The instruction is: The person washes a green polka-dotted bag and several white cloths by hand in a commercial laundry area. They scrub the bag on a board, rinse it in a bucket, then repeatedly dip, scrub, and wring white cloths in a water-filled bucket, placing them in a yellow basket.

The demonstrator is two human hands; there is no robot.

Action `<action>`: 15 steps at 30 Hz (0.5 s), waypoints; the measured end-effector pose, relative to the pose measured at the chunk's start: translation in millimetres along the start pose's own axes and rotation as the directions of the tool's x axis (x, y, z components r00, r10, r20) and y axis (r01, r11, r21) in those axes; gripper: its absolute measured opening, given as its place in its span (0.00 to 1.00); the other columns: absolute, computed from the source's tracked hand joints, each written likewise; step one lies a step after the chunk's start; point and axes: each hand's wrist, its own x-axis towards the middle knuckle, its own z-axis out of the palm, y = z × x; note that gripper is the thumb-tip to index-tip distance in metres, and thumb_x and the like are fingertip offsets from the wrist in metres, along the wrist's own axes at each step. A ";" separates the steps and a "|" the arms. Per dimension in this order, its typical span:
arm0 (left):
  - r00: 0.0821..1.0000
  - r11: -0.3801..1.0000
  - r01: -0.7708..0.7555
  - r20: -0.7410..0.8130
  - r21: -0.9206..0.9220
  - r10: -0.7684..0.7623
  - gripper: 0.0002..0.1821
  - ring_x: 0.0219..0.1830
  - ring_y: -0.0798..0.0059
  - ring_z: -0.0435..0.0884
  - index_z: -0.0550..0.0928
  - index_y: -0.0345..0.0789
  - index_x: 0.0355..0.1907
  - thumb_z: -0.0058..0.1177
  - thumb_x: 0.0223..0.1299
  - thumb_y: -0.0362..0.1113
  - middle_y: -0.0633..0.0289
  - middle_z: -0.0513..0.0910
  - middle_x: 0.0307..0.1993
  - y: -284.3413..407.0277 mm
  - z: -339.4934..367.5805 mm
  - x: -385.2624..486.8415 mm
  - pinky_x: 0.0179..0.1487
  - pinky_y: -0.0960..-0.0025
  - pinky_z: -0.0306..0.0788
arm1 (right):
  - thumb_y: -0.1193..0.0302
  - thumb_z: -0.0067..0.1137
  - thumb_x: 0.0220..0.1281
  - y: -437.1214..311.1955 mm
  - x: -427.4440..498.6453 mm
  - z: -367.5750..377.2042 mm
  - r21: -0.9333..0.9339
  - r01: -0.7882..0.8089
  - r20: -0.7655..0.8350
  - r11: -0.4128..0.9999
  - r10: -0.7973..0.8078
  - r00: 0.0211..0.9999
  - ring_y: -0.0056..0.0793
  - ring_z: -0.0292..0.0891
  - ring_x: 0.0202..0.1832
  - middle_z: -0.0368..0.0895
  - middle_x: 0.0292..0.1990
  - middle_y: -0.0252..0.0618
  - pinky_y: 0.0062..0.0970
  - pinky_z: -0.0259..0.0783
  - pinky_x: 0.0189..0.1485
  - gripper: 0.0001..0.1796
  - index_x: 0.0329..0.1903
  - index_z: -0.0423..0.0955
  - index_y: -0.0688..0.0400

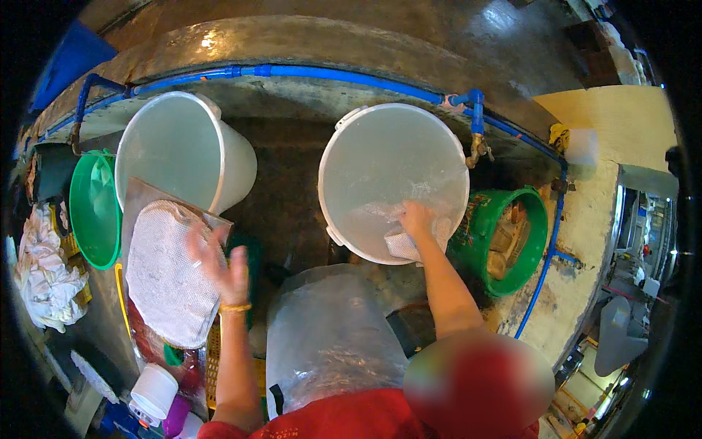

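My left hand (222,269), blurred and with fingers apart, is over the right part of a white textured cloth (167,274). I cannot tell whether it touches the cloth, which lies spread on a sloping board (137,200). My right hand (417,218) reaches into a white round tub (324,206) of cloudy water, its fingers curled at the surface. A wet white textured cloth (403,245) shows around that wrist, against the tub's near wall. Whether the fingers grip the cloth is hidden.
Another white tub (238,159) of water stands behind the board. A green bucket (535,274) holding brown objects is at right; a green basin (77,219) is at left. Blue pipe (329,77) with a brass tap (479,151) runs along the low wall. Crumpled white cloth (46,280) lies far left.
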 end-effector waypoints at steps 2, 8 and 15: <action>0.957 0.983 -0.112 0.252 -0.145 0.146 0.20 0.71 0.46 0.63 0.85 0.38 0.46 0.68 0.48 0.38 0.51 0.75 0.63 59.7 40.2 24.3 0.73 0.48 0.55 | 0.66 0.67 0.51 -4.9 11.6 -16.0 0.090 0.130 0.048 0.987 -0.134 0.990 0.49 0.79 0.47 0.83 0.41 0.46 0.45 0.72 0.47 0.16 0.45 0.82 0.52; 0.653 0.923 -0.166 0.663 -0.346 0.366 0.38 0.59 0.55 0.77 0.78 0.43 0.59 0.74 0.37 0.33 0.57 0.82 0.53 162.7 115.6 88.7 0.69 0.50 0.61 | 0.72 0.70 0.46 -130.9 -14.8 -233.9 0.474 0.514 0.013 0.715 -0.589 0.808 0.53 0.78 0.38 0.79 0.35 0.49 0.42 0.74 0.40 0.14 0.37 0.77 0.60; 0.694 0.871 -0.286 0.540 -0.401 0.476 0.18 0.39 0.58 0.80 0.79 0.37 0.32 0.69 0.34 0.24 0.62 0.82 0.35 191.2 111.7 134.6 0.40 0.62 0.74 | 0.80 0.66 0.37 -85.7 1.8 -266.4 0.128 0.515 -0.103 0.847 -0.506 0.857 0.48 0.77 0.38 0.79 0.35 0.45 0.40 0.71 0.38 0.17 0.36 0.75 0.60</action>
